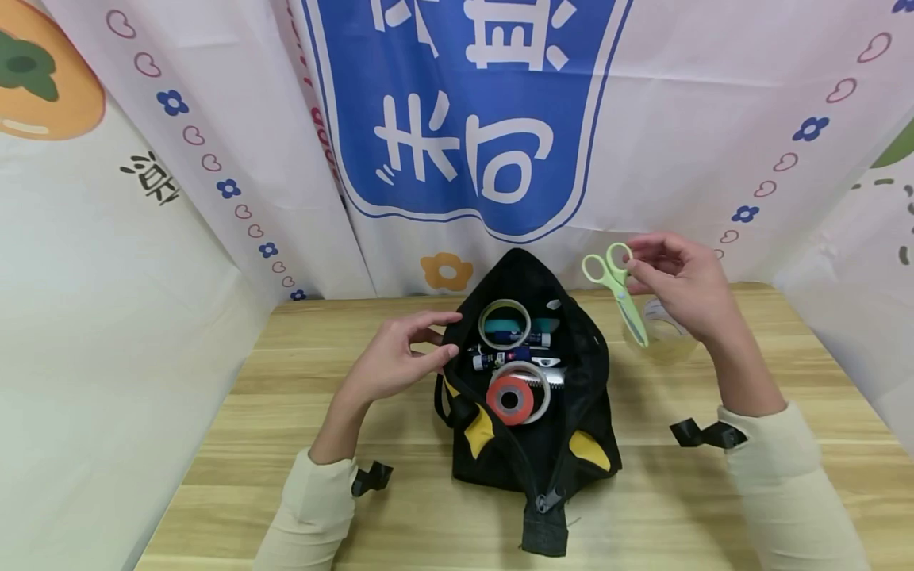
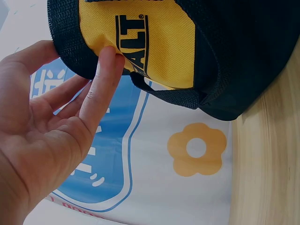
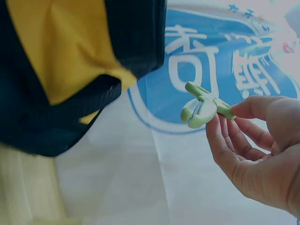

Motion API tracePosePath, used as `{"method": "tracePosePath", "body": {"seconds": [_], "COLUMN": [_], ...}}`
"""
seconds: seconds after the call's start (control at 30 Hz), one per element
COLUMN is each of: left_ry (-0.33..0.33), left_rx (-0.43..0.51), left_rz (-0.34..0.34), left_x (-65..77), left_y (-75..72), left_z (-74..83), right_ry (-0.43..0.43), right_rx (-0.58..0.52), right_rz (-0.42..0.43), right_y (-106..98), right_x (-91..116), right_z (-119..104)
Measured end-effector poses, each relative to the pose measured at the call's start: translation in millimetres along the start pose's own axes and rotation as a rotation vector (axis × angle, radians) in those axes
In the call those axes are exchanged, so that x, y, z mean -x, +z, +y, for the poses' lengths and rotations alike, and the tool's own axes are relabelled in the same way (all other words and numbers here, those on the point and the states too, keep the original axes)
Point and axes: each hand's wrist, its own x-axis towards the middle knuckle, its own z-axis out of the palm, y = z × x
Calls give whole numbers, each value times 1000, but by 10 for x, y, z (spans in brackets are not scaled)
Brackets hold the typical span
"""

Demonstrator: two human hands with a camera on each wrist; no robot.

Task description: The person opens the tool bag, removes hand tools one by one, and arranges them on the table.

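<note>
Pale-green scissors slant downward, blades lowest, near the table's far edge, just left of the nearer right hand, its nearly closed fingers pinching one loop, while the left hand lightly grips the bag's left rim.

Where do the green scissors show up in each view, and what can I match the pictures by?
Head: green scissors right of centre, held by the right hand.
Left wrist: not in it.
Right wrist: green scissors right of centre, at that hand's fingertips.
Shared landmark: the black-and-yellow bag, partly visible in both wrist views.
</note>
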Motion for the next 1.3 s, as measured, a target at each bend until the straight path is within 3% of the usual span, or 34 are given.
{"method": "tracePosePath", "body": {"seconds": [0.23, 0.33, 0.47, 0.8, 1.1, 1.3], "left_ry": [6, 18, 33, 37, 23, 29], "left_rx": [2, -4, -22, -31, -22, -28], "left_rz": [1, 1, 6, 7, 4, 11], "left_x": [5, -1, -9, 1, 4, 6], "left_y": [-11, -9, -7, -9, -1, 0], "left_z": [-12, -19, -20, -6, -11, -9], "right_ry": [7, 24, 61, 196, 240, 289], "right_rx": [34, -6, -67, 4, -184, -51], "right_rz": [61, 80, 114, 146, 109, 125], "right_y": [-252, -415, -618, -949, -1178, -1304], "right_x": [11, 37, 75, 159, 235, 244], "right_z": [249, 372, 532, 913, 1215, 1367]}}
